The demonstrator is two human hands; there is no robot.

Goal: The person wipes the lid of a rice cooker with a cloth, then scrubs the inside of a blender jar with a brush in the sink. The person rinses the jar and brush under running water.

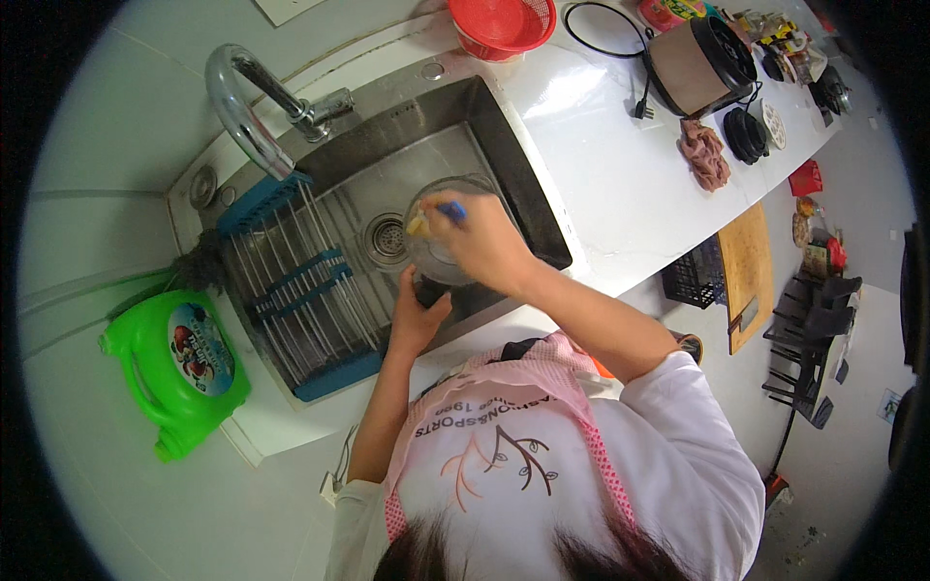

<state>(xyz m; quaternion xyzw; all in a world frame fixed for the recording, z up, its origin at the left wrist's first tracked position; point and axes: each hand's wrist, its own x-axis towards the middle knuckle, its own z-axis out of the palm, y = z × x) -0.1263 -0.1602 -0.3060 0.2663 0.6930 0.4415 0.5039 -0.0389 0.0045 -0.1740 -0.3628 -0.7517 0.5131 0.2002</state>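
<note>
In the stainless steel sink (429,149), a clear round jug (443,270) is tilted beside the drain strainer (386,240). My left hand (420,314) grips its near side, where a dark part, apparently a handle, shows between thumb and fingers. My right hand (476,236) is over the jug's mouth, its fingers closed on a small blue-and-yellow cleaning tool (452,211), perhaps a brush; most of it is hidden by the hand. Left of the jug, a metal drying rack with blue ends (301,279) spans the sink.
A chrome faucet (251,123) arches over the sink's left side. A green detergent jug (174,370) stands at left. On the white counter (581,167) are a red basket (501,25), an appliance base (701,65) with a plug, a brown cloth (705,155) and black parts (745,136).
</note>
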